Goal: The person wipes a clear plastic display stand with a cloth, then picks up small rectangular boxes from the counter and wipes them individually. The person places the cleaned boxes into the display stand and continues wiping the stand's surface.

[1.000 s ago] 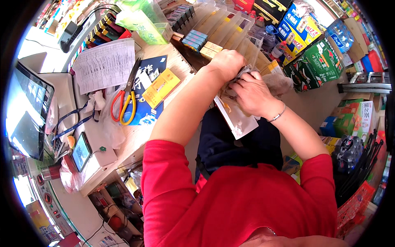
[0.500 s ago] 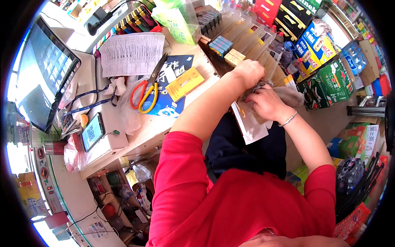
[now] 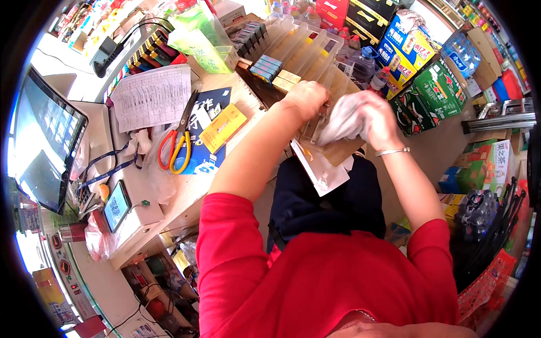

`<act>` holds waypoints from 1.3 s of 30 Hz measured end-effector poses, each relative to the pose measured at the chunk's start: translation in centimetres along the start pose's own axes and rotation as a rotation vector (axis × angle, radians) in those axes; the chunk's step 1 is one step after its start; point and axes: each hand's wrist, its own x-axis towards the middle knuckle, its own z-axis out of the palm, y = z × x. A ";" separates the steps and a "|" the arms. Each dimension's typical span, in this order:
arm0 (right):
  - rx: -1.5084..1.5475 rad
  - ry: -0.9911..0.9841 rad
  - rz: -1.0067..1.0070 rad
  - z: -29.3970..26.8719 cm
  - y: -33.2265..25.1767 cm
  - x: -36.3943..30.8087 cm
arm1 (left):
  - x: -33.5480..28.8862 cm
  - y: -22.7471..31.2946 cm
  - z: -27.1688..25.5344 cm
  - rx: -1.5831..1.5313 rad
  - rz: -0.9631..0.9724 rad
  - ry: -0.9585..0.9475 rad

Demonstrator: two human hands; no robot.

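My right hand [image 3: 381, 120] is closed on a crumpled greyish-white cloth [image 3: 345, 119], partly blurred by motion. The cloth is raised over the near end of a clear plastic divided rack [image 3: 304, 48]. My left hand [image 3: 309, 100] grips the rack's near left part with fingers curled, their tips mostly hidden. Just beyond this hand, small yellowish boxes [image 3: 286, 80] and blue packs [image 3: 266, 69] sit in the rack. Below the cloth, a white panel or sheet [image 3: 320, 172] extends over my lap.
On the wooden counter at left lie scissors [image 3: 181, 135], a yellow card [image 3: 224, 128], a printed sheet [image 3: 152, 97] and a phone [image 3: 116, 206]. A monitor [image 3: 48, 141] stands far left. Drink cartons [image 3: 431, 96] and bottles [image 3: 365, 65] are stacked at back right.
My right hand has lifted the cloth up and away from my left hand, to the right. My left hand stays at the rack. The whole view has shifted slightly.
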 end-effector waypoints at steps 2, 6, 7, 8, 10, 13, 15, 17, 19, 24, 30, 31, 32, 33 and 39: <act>0.187 0.355 -0.117 -1.3 -1.1 0.0 | 0.0 -0.2 0.0 -0.029 0.019 -0.014; 0.330 0.406 -0.247 -1.1 -2.0 0.3 | -0.5 -0.1 -0.3 -0.081 -0.033 -0.007; 0.310 0.364 -0.276 0.6 -2.2 -0.1 | -0.4 0.2 -0.6 -0.106 -0.068 -0.010; 0.322 0.304 -0.272 1.6 -1.6 -0.3 | -0.4 0.4 -0.8 -0.131 -0.104 -0.013; 0.124 0.213 -0.241 2.3 0.9 0.0 | -0.3 1.0 -1.1 -0.009 -0.117 -0.026; -0.751 0.070 -0.527 1.9 4.4 1.6 | -0.1 1.3 -1.1 0.069 -0.165 0.007; -0.947 0.117 -0.618 2.3 4.2 1.7 | -0.2 1.0 -0.9 0.043 -0.181 0.044; -0.937 0.128 -0.460 3.7 3.5 1.3 | -0.3 1.0 -0.7 -0.027 -0.165 0.080; -1.039 0.078 -0.534 3.1 4.0 2.2 | -0.2 1.1 -0.9 -0.053 -0.154 0.069; -1.333 0.023 -0.529 3.8 3.0 2.6 | -1.0 1.1 -1.4 -0.158 -0.069 0.120; -1.521 0.084 -0.562 4.5 4.3 3.5 | -4.0 3.6 -2.2 -0.070 -0.169 0.111; -1.486 0.056 -0.627 4.6 3.7 3.1 | -5.4 4.5 -3.4 -0.148 -0.139 0.174; -1.520 0.034 -0.682 4.2 3.8 3.0 | -6.7 5.0 -4.1 -0.221 -0.105 0.269; -1.551 0.018 -0.743 3.8 4.0 3.0 | -8.0 5.5 -4.9 -0.285 -0.068 0.364; -1.505 0.001 -0.726 4.0 3.2 3.1 | -16.4 2.3 -9.0 -0.286 -0.486 0.589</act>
